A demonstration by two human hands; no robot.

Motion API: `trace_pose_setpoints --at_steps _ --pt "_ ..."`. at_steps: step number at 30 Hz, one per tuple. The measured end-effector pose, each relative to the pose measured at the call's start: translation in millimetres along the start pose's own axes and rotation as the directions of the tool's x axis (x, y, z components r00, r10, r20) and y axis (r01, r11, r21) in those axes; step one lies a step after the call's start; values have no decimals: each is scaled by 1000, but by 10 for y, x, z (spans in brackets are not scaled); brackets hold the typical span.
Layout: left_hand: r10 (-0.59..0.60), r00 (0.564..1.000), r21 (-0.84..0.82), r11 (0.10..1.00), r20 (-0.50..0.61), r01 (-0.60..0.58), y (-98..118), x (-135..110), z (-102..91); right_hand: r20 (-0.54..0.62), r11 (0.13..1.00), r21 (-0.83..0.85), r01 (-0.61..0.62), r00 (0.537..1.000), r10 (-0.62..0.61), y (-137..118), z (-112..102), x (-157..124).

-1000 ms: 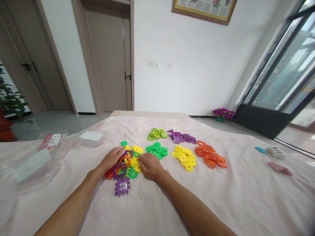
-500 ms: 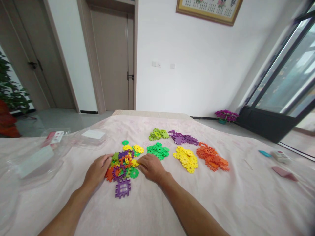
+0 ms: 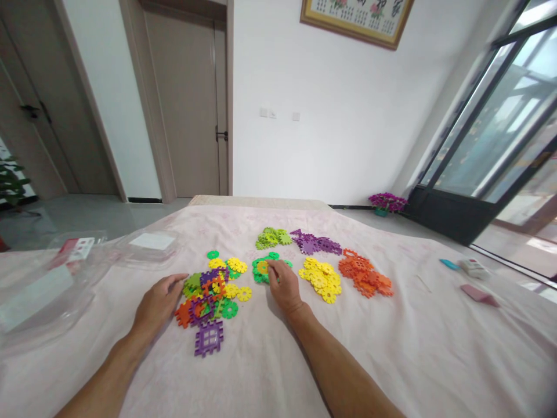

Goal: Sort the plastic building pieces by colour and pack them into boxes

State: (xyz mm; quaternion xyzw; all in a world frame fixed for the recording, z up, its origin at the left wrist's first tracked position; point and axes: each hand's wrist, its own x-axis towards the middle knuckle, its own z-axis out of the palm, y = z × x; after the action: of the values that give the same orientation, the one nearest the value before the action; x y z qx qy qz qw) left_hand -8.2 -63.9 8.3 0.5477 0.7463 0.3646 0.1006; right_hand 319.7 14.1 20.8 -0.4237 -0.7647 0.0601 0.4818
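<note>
My right hand [image 3: 285, 287] pinches a yellow flower-shaped piece [image 3: 263, 267] above the dark green pile [image 3: 261, 277], hiding part of that pile. To the left lies a mixed heap of plastic pieces [image 3: 217, 284] in purple, orange, green and yellow. My left hand [image 3: 161, 299] rests on the cloth at the heap's left edge, fingers loosely stretched and holding nothing. A square purple window piece [image 3: 209, 338] lies at the heap's near side, and a loose yellow flower piece [image 3: 244, 294] at its right.
Sorted piles sit further right: yellow [image 3: 322, 280], orange [image 3: 364, 274], purple [image 3: 317, 242] and light green [image 3: 272, 237]. Clear plastic packages [image 3: 145, 247] lie at the left. A pink item [image 3: 478, 294], a white box [image 3: 474, 268] and a blue object [image 3: 449, 264] lie at the right.
My right hand has moved right from the mixed heap to the green pile, carrying a yellow flower-shaped piece. My left hand stays beside the heap. The view has turned slightly right.
</note>
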Motion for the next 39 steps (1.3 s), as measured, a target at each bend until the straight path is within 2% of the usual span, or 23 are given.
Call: trace_pose_setpoints --at_steps 4,6,10,12,14,17,19,20,21,23,28,30,32,39 --pt "96 995 58 994 18 -97 6 20 15 -169 989 -97 -111 981 93 277 -275 169" --pt "108 994 74 991 26 -110 11 28 23 -255 971 -150 -186 956 144 438 -434 226" --pt "105 993 91 990 47 -109 1 37 37 -352 888 -290 -356 903 247 722 -726 241" --pt "116 992 97 988 48 -120 -12 38 46 -402 848 -345 -401 880 253 786 -805 229" --pt "128 990 105 986 49 -133 -20 39 55 -418 851 -362 -381 882 217 765 -803 227" --pt "140 988 118 982 58 -146 -22 39 66 -300 923 -322 -209 948 110 573 -640 220" --pt "148 987 118 981 63 -155 -20 40 70 -124 969 -243 -48 992 19 360 -458 186" --pt "152 986 117 980 64 -159 -20 40 70 -10 982 -189 28 999 -30 239 -359 156" --pt "155 986 115 980 65 -162 -21 40 71 99 986 -139 90 992 -77 114 -263 121" --pt "163 984 115 979 70 -170 -24 42 72 226 985 -74 158 964 -138 -129 -92 40" --pt "171 981 121 976 86 -181 -37 50 83 436 950 -10 312 856 -277 -532 142 -95" --pt "167 982 126 976 91 -178 -43 52 88 495 940 -2 340 817 -295 -582 172 -109" --pt "164 982 135 975 91 -175 -48 55 93 524 938 -7 347 800 -293 -586 183 -112" --pt "175 981 158 970 86 -187 -62 65 106 470 946 0 325 835 -288 -523 186 -130"
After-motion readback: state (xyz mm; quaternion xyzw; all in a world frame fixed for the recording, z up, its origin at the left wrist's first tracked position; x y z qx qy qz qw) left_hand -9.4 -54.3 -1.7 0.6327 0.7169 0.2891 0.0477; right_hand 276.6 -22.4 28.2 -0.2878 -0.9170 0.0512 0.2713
